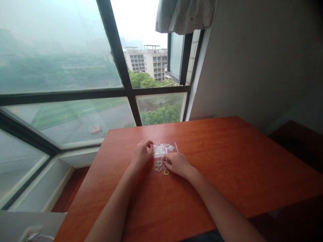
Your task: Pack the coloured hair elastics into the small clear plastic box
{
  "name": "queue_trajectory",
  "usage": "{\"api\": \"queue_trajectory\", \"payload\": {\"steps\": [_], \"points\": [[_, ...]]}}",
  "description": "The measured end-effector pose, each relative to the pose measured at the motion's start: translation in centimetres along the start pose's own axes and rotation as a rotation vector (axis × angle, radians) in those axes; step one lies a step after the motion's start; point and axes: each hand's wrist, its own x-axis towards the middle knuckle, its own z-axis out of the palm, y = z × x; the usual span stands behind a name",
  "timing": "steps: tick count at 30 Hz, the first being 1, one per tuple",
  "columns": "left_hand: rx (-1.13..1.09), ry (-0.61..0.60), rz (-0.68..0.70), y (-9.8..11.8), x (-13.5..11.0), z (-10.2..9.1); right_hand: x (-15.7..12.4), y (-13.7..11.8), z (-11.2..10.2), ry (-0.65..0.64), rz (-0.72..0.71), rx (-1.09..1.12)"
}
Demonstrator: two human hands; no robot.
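Observation:
A small clear plastic box (159, 154) with compartments lies on the reddish-brown table, with a white shape showing on its right part. My left hand (141, 152) is at the box's left edge, its fingers curled and closed against it. Just in front of the box lies a loose cluster of several small rings (158, 166), pale gold and silvery. A single gold ring (166, 172) sits at the near side of the cluster. My right hand (178, 163) reaches over the cluster's right side, thumb and fingers pinched at a ring, which they partly cover.
The wooden table (227, 161) stretches to the right and toward me. Beyond its far edge are dark-framed windows (130, 90), with one sash open. A grey curtain (185, 16) hangs above. A plain wall (252, 67) rises on the right.

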Motion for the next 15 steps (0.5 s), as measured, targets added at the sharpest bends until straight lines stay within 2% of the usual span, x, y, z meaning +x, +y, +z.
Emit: {"api": "queue_trajectory", "payload": {"steps": [8, 12, 15], "points": [[-0.159, 0.019, 0.115, -0.2, -1.0, -0.4, 0.1, 0.4, 0.1, 0.050, 0.020, 0.110], [-0.225, -0.056, 0.183, 0.3, -1.4, -0.4, 0.1, 0.8, 0.3, 0.106, 0.018, 0.222], [-0.244, -0.120, 0.235, 0.9, -1.5, -0.3, 0.1, 1.1, 0.4, 0.089, -0.031, 0.272]]}}
